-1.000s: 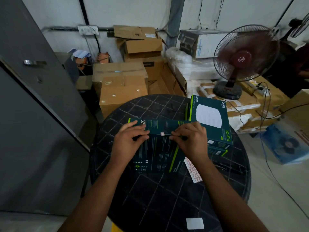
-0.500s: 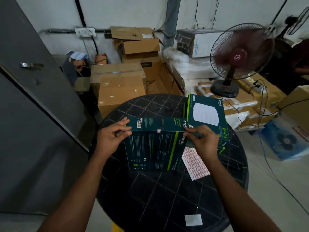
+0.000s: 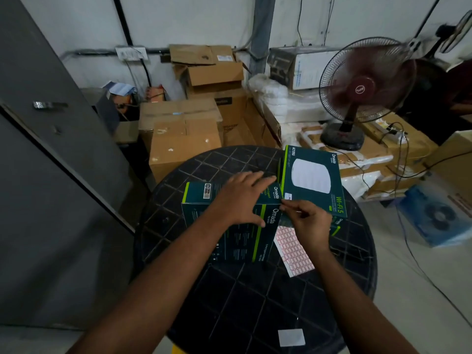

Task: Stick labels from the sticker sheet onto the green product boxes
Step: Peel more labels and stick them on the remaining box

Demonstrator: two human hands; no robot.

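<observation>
On the round table (image 3: 255,302): my green Omada box (image 3: 237,236), sticker sheet (image 3: 293,249) just beside.
Left hand (image 3: 242,200): fingers straight, pressing the box top.
Right hand (image 3: 310,223): fingertips pinched at the box corner.
Handling: light, stiff carton; hold by edges.

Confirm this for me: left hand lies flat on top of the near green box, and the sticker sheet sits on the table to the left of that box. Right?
Not quite. The left hand does lie flat on the near green box, but the head view shows the sticker sheet on the table to the right of that box, below the right hand.
</observation>
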